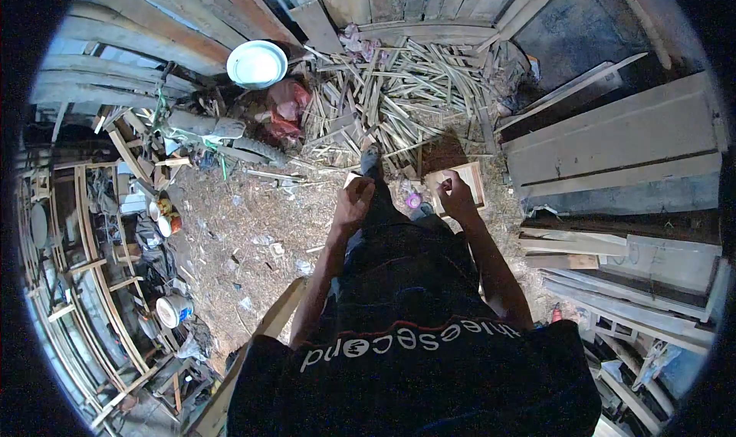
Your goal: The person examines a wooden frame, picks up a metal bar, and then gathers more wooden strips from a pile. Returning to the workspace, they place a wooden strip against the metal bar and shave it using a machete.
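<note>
Head feed, viewed from my remote station. Landmark: a flat, rectangular, pale-wood framed panel (476, 178) on the litter-strewn floor (238, 245).

The right hand (455, 197) overlaps the panel in my view; its fingers bend inward, thumb towards forefinger. I cannot tell whether they pinch anything or touch the panel. The left hand (354, 201) is left of the panel, fingers curled; I cannot tell if they are pressed together or grip something.

Risks, my judgement: the small, round, purple object (413, 200) just left of the panel could be kicked or trodden on, since the feet are near it. The loose heap of thin, pale wooden sticks (414, 84) beyond the panel could roll underfoot or snag a sleeve.

Edges: long, grey-brown boards (613, 142) stand right of the panel, limiting an outward swing of the right elbow. The widest floor stretch lies left of the panel, bounded farther left by slatted, pale timber frames (92, 238); scraps litter it.
</note>
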Tool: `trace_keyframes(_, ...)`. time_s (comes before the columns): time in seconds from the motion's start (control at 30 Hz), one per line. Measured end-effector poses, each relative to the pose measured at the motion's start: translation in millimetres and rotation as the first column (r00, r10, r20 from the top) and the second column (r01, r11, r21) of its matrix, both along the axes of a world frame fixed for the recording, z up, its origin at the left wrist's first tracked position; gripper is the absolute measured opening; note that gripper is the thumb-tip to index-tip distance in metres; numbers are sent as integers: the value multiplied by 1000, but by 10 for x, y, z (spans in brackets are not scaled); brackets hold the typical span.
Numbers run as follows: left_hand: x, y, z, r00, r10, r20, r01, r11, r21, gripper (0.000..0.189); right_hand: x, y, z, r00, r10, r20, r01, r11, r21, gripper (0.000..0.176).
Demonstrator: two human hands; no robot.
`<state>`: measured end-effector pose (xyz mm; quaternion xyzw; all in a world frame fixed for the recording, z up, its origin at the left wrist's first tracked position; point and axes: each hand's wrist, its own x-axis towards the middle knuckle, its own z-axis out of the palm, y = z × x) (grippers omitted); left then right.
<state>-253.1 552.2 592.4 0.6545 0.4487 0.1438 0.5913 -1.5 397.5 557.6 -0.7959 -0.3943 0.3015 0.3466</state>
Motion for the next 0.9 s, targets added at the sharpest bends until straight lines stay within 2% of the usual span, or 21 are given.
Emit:
trace_keyframes(0.07,96,248,-138,998,-58,-15,58,998,-8,30,78,78,-184,997,7,77,-9,1000,18,44)
trace_keyframes(0.13,195,538,-345,992,-128,0,128,992,-13,26,146,226,-284,993,-54,108,52,998,19,43)
trace_keyframes(0.17,223,729,-504,975,-222,-25,224,972,77,25,179,316,-317,990,-78,119,74,997,34,43)
trace_keyframes(0.27,323,1234,-703,948,-305,-96,317,936,153,22,205,541,-612,970,-140,198,134,990,46,36)
trace_keyframes(0.33,304,1593,-926,942,-332,-56,336,922,191,21,206,799,-605,964,-182,193,178,983,35,33)
trace_keyframes(0.37,288,1801,-1042,936,-349,-39,349,912,216,20,202,979,-530,974,-217,67,219,976,-17,28)
trace_keyframes(0.4,292,1992,-1128,938,-340,-59,345,912,223,20,215,1096,-653,975,-214,59,209,974,86,24)
trace_keyframes(0.47,290,2266,-1270,942,-321,-97,335,913,232,20,272,1216,-1182,962,-189,195,187,982,28,34)
trace_keyframes(0.5,286,2390,-1180,928,-362,-89,373,889,267,18,273,1426,-920,980,-185,72,175,976,126,34)
trace_keyframes(0.53,237,2465,-1397,883,-428,-191,457,694,557,17,265,1530,-886,981,-183,70,179,982,60,30)
trace_keyframes(0.57,288,2529,-1194,913,-389,-124,407,840,360,17,265,1620,-883,981,-184,68,184,983,-2,26)
trace_keyframes(0.6,376,2636,-968,940,-333,-69,340,929,145,16,289,1747,-865,980,-185,69,189,980,-57,22)
trace_keyframes(0.63,412,2711,-1010,941,-320,-112,335,927,168,16,309,1876,-752,975,-132,178,141,989,-39,27)
trace_keyframes(0.7,417,2798,-1175,936,-289,-200,328,922,203,15,342,2102,-611,975,-164,150,157,986,61,30)
trace_keyframes(0.73,408,2866,-1341,930,-323,-174,362,883,297,16,392,2174,-593,975,-177,136,164,981,105,31)
trace_keyframes(0.8,297,2858,-1654,909,-391,-142,412,796,444,19,587,2283,-700,946,-146,290,150,989,8,34)
trace_keyframes(0.83,368,2855,-1469,962,-274,-14,270,936,225,19,654,2330,-754,925,-119,360,142,989,-39,36)
trace_keyframes(0.9,330,2807,-1483,964,-238,-116,255,953,161,21,745,2365,-759,953,-109,282,91,993,79,39)
